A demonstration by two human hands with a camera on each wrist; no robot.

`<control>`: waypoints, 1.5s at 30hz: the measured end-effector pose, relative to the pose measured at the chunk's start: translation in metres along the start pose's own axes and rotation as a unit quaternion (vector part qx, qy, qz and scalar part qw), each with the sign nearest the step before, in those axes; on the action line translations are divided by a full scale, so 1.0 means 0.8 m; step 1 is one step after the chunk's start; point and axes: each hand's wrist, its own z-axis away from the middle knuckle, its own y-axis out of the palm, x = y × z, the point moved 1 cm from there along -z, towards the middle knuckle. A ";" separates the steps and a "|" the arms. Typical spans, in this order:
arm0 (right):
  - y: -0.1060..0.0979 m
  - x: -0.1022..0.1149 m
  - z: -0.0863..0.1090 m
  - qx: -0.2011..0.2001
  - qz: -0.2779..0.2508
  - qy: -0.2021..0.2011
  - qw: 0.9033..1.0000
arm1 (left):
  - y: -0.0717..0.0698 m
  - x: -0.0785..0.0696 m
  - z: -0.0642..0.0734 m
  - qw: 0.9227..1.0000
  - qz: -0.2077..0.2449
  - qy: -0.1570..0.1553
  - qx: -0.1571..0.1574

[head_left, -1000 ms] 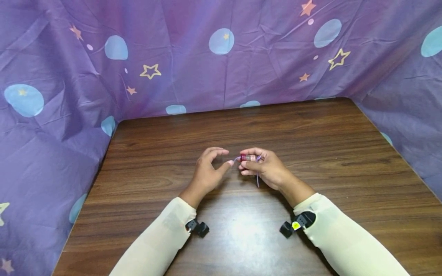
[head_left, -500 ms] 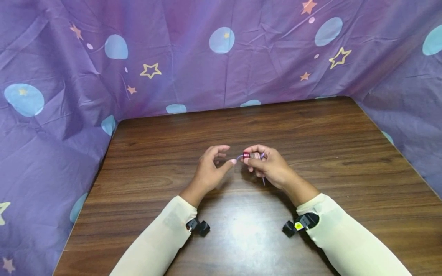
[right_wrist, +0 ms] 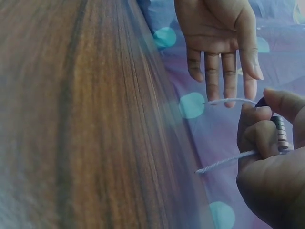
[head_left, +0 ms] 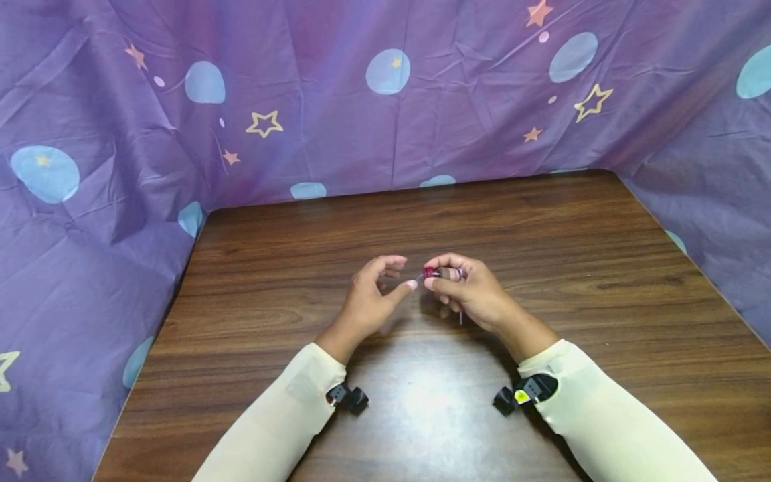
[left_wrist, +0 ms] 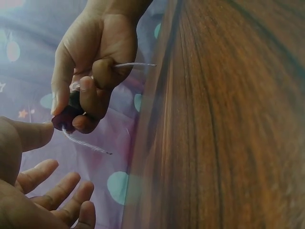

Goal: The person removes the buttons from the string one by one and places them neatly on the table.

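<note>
A gap has opened at the centre of the head view: the red beads (head_left: 428, 272) now sit apart from the brown beads (head_left: 448, 274), where half a second ago they met. For the threading work, that likely means the red ones are loose enough to slide along the cord (right_wrist: 224, 162) — both cord ends hang free above the table (head_left: 289, 234). The right hand (head_left: 472, 291) pinches the red beads; the left hand (head_left: 370, 298) is spread — its thumb close to them.

Table (head_left: 259, 268): wood-grained, glossy under glare. Backdrop (head_left: 328, 134): creased cloth. Your sleeves (head_left: 271, 415): smooth, matt cloth. Your cord (left_wrist: 86, 144): twisted fibre, matt. Beads (right_wrist: 281, 131): smooth-looking.
</note>
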 end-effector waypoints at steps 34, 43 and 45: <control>-0.002 0.003 0.001 0.018 -0.031 -0.005 0.999 | 0.002 -0.003 0.003 0.999 0.032 0.040 0.007; -0.001 0.003 0.000 0.001 -0.029 0.011 1.000 | 0.003 -0.011 0.004 0.998 0.052 0.034 0.008; -0.001 0.003 0.000 0.000 -0.025 0.010 1.000 | 0.003 -0.008 0.003 0.998 0.053 0.035 0.009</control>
